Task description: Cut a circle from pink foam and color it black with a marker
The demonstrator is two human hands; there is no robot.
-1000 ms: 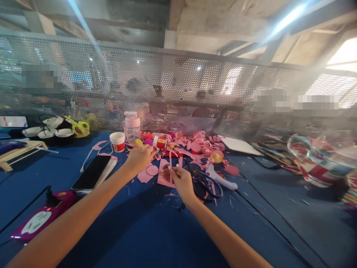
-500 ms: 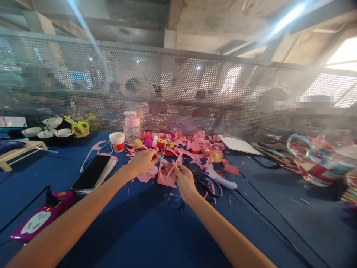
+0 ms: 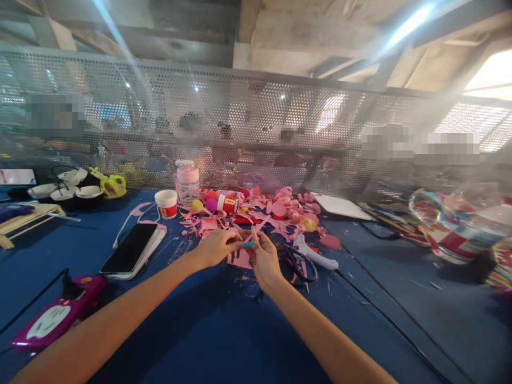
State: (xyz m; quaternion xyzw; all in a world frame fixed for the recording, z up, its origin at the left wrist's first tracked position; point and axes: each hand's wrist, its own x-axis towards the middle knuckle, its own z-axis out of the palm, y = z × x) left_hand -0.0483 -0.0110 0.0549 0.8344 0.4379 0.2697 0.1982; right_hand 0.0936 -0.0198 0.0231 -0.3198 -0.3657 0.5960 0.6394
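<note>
My right hand [image 3: 266, 261] is closed on a narrow pink strip [image 3: 253, 233], which stands up between its fingertips. Fingers pinched together, my left hand [image 3: 214, 247] meets it from the left, at the strip. A small teal piece [image 3: 249, 244] shows at the left thumb tip; I cannot tell what it is, and the fingers hide what the left hand pinches. Beneath both hands lies a pink sheet [image 3: 241, 260], partly covered. Just beyond them spreads a heap of pink scraps [image 3: 280, 205], with a red-and-white cup [image 3: 228, 204] on its side among them.
A white glue gun [image 3: 318, 258] with a black cord and dark-handled scissors [image 3: 298, 266] lie at my right. Leftward are a phone [image 3: 130, 248], a paper cup [image 3: 166, 204], a pink-lidded jar [image 3: 188, 181] and a purple power strip [image 3: 60, 314]. A perforated screen [image 3: 240, 101] closes the back.
My left hand has come down and right to meet my right hand at the pink strip. The teal piece moved with it. My right hand has stayed nearly in place.
</note>
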